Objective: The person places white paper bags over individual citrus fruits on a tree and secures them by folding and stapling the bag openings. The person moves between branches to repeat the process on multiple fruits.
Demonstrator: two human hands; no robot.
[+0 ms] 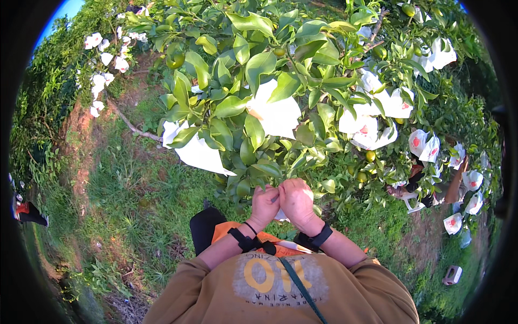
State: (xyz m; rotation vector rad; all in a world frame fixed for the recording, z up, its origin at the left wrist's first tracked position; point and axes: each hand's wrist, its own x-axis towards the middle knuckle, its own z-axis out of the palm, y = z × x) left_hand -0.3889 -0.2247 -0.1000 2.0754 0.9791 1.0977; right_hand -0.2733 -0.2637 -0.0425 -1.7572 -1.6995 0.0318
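Note:
My left hand and my right hand are close together under the lowest leaves of a citrus tree. Both have their fingers closed in a pinch. A corner of a white fruit bag shows just beneath them; the fingers cover its upper part and whatever is inside. Larger white bags hang in the branches above, one in the middle and one to the left. An orange pouch sits at my waist, with a white strip sticking out of it.
Several white bags with red prints hang at the right, among small green fruits. Another person is partly hidden behind that foliage. A bare branch reaches left. Grass covers the ground, and a white container lies at lower right.

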